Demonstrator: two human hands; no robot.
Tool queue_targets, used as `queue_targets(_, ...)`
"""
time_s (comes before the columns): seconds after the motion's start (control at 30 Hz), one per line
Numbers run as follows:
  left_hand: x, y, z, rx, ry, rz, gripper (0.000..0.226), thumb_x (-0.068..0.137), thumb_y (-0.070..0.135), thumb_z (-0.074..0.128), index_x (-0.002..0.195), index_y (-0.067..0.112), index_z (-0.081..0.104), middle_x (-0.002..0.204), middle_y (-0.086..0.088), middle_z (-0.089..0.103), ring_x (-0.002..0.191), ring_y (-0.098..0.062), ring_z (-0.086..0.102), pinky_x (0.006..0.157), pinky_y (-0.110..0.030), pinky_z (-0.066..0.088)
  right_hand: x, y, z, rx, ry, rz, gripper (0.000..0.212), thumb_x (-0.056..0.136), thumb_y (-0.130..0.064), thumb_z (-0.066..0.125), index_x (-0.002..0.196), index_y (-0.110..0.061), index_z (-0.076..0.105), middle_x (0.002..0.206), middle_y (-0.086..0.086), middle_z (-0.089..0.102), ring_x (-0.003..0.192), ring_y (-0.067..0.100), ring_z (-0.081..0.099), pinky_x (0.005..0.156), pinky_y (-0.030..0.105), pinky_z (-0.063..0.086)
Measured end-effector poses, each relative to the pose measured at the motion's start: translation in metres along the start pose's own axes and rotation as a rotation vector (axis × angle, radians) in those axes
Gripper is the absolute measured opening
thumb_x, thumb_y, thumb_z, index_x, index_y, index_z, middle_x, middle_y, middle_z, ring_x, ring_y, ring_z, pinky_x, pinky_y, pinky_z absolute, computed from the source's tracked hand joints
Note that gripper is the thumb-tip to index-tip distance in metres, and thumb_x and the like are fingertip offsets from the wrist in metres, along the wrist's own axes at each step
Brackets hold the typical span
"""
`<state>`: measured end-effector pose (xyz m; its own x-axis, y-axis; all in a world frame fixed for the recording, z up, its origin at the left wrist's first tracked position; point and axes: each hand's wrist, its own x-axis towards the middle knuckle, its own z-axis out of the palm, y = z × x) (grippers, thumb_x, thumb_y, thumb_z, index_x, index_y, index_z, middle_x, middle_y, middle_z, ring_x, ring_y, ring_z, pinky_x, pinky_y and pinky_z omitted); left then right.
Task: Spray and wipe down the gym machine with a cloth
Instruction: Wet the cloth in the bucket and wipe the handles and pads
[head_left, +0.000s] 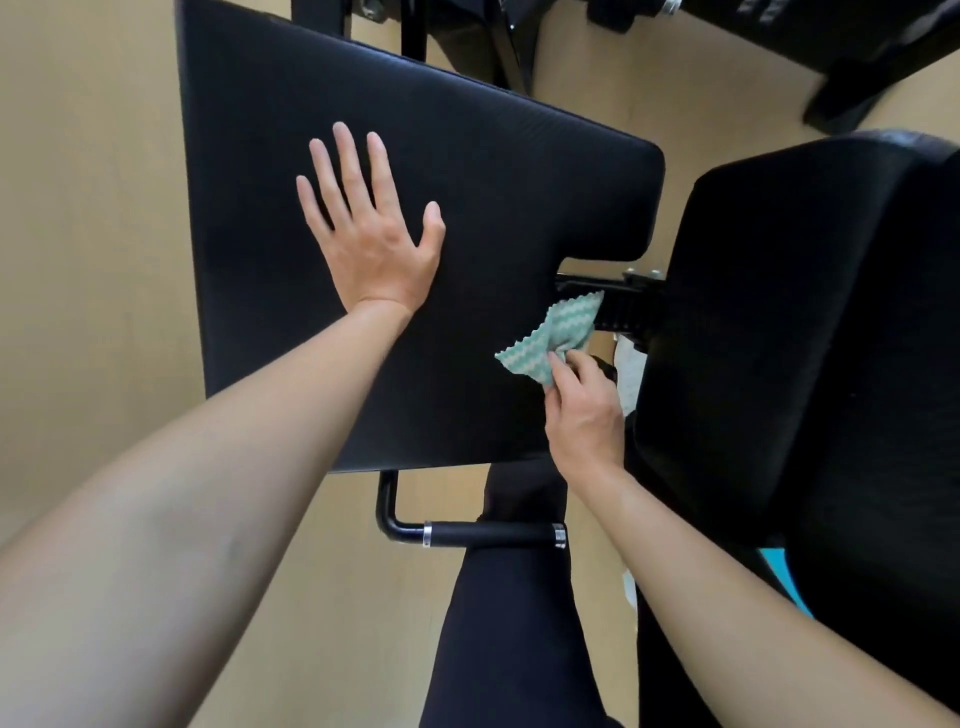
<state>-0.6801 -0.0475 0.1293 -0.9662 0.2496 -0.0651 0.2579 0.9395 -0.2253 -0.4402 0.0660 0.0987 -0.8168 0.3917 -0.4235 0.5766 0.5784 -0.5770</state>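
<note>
- Cloth (550, 338), green and white, is bunched in the pinch of the right hand (584, 415) at the inner edge of the flat pad (467, 182), beside the metal bar (623, 306).
- The left hand (371, 234) lies flat on the pad, fingers straight, holding nothing.
- No spray bottle shows. Wiping seems under way, and the second pad (805, 338) and handle (493, 534) likely remain.

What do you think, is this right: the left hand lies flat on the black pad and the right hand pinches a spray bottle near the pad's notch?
Not quite. In the head view the right hand pinches a green-and-white cloth, not a spray bottle, near the notch of the black pad. The left hand does lie flat on that pad.
</note>
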Motion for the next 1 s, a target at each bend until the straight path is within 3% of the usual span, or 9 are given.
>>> queue_targets(0.17, -0.02, 0.001, -0.008, -0.098, -0.082, 0.023, 0.071, 0.098, 0.049, 0.038, 0.161, 0.016, 0.029, 0.169, -0.014, 0.019, 0.156, -0.039, 0.014, 0.127, -0.054, 0.012, -0.029, 0.021, -0.012, -0.04, 0.061, 0.092, 0.031, 0.091, -0.011, 0.068, 0.121, -0.005, 0.07, 0.112, 0.011, 0.065, 0.098, 0.03, 0.062, 0.088, 0.045, 0.053)
queue_targets(0.37, -0.136, 0.01, -0.004, -0.143, -0.213, 0.292, 0.066, 0.093, 0.04, 0.056, 0.155, 0.024, 0.041, 0.169, -0.014, 0.022, 0.155, -0.042, 0.016, 0.125, -0.057, 0.017, -0.052, 0.011, -0.007, 0.122, -0.02, 0.443, 0.022, 0.097, -0.031, 0.067, 0.095, -0.01, 0.063, 0.094, 0.001, 0.058, 0.089, 0.022, 0.057, 0.081, 0.032, 0.038)
queue_targets(0.5, -0.199, 0.005, -0.003, -0.183, -0.317, 0.37, 0.067, 0.091, 0.033, 0.064, 0.154, 0.025, 0.044, 0.168, -0.013, 0.023, 0.156, -0.041, 0.016, 0.123, -0.059, 0.019, -0.06, 0.013, 0.0, 0.232, -0.081, 0.653, 0.023, 0.091, -0.027, 0.075, 0.082, -0.016, 0.057, 0.086, 0.0, 0.064, 0.084, 0.022, 0.061, 0.085, 0.04, 0.052)
queue_targets(0.6, -0.226, -0.005, 0.0, -0.217, -0.358, 0.399, 0.066, 0.091, 0.027, 0.066, 0.153, 0.024, 0.045, 0.168, -0.012, 0.024, 0.156, -0.038, 0.015, 0.124, -0.057, 0.02, -0.064, 0.005, 0.003, 0.325, -0.095, 0.738, 0.025, 0.086, -0.028, 0.08, 0.082, -0.017, 0.059, 0.086, -0.001, 0.066, 0.088, 0.023, 0.066, 0.083, 0.037, 0.055)
queue_targets(0.67, -0.24, -0.009, 0.001, -0.342, -0.322, 0.36, 0.055, 0.09, 0.019, 0.064, 0.145, 0.018, 0.056, 0.16, -0.011, 0.04, 0.15, -0.035, 0.033, 0.119, -0.051, 0.033, -0.065, -0.005, 0.005, 0.394, -0.157, 0.711, 0.022, 0.086, -0.027, 0.081, 0.087, -0.014, 0.063, 0.086, -0.001, 0.068, 0.084, 0.018, 0.067, 0.083, 0.036, 0.056)
queue_targets(0.77, -0.263, -0.011, -0.006, -0.613, -0.319, 0.102, 0.031, 0.089, 0.01, 0.064, 0.12, 0.014, 0.068, 0.118, -0.002, 0.066, 0.104, -0.021, 0.062, 0.083, -0.043, 0.053, -0.064, -0.027, 0.012, 0.56, -0.318, 0.603, 0.017, 0.084, -0.027, 0.082, 0.089, -0.017, 0.069, 0.085, -0.001, 0.073, 0.081, 0.016, 0.073, 0.081, 0.039, 0.061)
queue_targets(0.83, -0.274, -0.011, -0.014, -0.779, -0.482, -0.215, 0.018, 0.093, 0.013, 0.063, 0.11, 0.017, 0.067, 0.1, 0.006, 0.068, 0.088, -0.012, 0.064, 0.078, -0.043, 0.055, -0.061, -0.037, 0.015, 0.663, -0.38, 0.547, 0.011, 0.088, -0.025, 0.078, 0.092, -0.017, 0.073, 0.088, 0.001, 0.076, 0.082, 0.017, 0.075, 0.08, 0.042, 0.063)
queue_targets(0.93, -0.272, -0.003, -0.025, -1.092, -0.724, -0.781, 0.017, 0.096, 0.025, 0.069, 0.111, 0.021, 0.064, 0.101, 0.005, 0.071, 0.097, -0.012, 0.069, 0.087, -0.038, 0.06, -0.054, -0.036, 0.007, 0.792, -0.461, 0.576, 0.013, 0.098, -0.016, 0.063, 0.103, -0.009, 0.074, 0.098, 0.006, 0.078, 0.083, 0.016, 0.076, 0.076, 0.03, 0.061)
queue_targets(1.0, -0.263, 0.008, -0.029, -1.296, -0.788, -1.016, 0.025, 0.095, 0.028, 0.073, 0.114, 0.019, 0.061, 0.109, -0.002, 0.073, 0.103, -0.018, 0.072, 0.085, -0.033, 0.062, -0.054, -0.029, 0.0, 0.8, -0.435, 0.546, 0.015, 0.097, -0.009, 0.06, 0.103, -0.009, 0.074, 0.096, 0.005, 0.077, 0.083, 0.013, 0.075, 0.071, 0.024, 0.057)
